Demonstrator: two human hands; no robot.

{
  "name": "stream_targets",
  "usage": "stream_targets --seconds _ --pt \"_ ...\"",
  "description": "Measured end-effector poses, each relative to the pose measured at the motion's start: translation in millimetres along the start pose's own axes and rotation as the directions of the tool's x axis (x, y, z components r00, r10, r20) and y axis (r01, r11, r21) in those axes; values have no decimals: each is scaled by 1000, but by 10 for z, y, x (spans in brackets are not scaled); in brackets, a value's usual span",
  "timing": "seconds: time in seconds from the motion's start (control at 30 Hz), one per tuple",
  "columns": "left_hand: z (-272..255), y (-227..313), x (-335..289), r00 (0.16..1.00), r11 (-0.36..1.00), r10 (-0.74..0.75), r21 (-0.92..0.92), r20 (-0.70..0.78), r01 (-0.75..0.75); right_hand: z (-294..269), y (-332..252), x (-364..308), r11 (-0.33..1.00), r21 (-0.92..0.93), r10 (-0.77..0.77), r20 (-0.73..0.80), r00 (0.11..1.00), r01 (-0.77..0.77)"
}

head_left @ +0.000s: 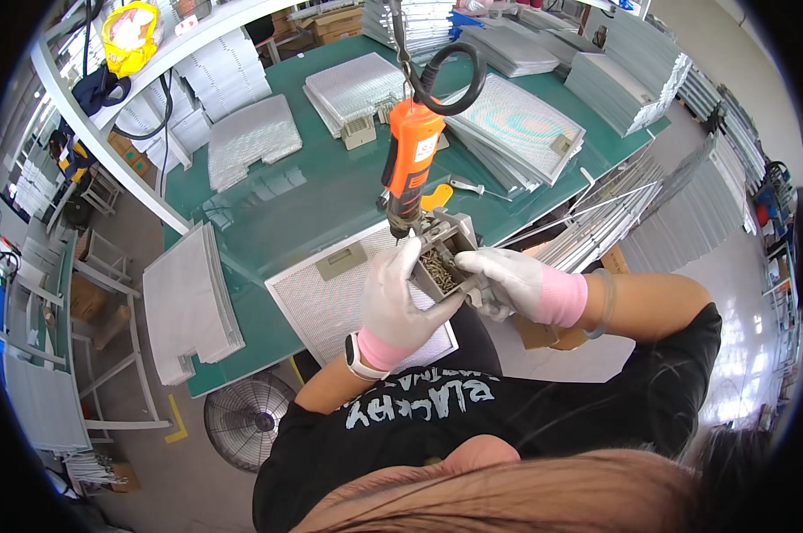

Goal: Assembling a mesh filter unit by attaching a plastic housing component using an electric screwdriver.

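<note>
A small grey box [425,281] with many small screws [437,269] inside is held over the near edge of the bench. Its left side rests in my left hand [394,298], gloved in white with a pink cuff, fingers closed around it. On the box's right, my right hand [513,282], gloved the same way, grips it with the thumb near the rim. Just behind my left hand hangs an orange electric screwdriver [413,147], tip down. Beneath my hands lies a mesh panel [306,293] with a beige latch plate [341,261].
Stacked mesh panels [517,124] and film-wrapped panels [255,140] cover parts of the green bench [268,218]. White panels [188,302] sit at its left edge. A screwdriver [480,187] lies behind the box. On the floor stands a fan [249,419].
</note>
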State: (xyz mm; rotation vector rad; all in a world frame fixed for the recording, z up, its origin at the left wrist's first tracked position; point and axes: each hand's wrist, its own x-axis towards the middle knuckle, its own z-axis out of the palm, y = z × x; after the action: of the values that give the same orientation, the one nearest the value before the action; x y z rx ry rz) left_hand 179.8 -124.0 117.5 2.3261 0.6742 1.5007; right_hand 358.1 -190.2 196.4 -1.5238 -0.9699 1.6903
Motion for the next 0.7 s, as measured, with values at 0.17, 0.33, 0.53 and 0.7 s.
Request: stream_targets --seconds 0.17,0.33,0.53,0.7 --pt "-11 78 59 1000 1000 11 15 19 -11 31 -28 49 994 -58 87 -60 994 -91" --pt "-26 70 36 997 999 -42 -9 64 43 -34 64 58 998 55 36 21 999 -37" --pt "-17 88 53 998 999 -38 -9 43 38 65 -76 20 988 90 127 -49 991 -122" --pt "28 35 23 1000 1000 4 -17 -22 -4 -26 -1 51 995 -4 98 -12 995 -98"
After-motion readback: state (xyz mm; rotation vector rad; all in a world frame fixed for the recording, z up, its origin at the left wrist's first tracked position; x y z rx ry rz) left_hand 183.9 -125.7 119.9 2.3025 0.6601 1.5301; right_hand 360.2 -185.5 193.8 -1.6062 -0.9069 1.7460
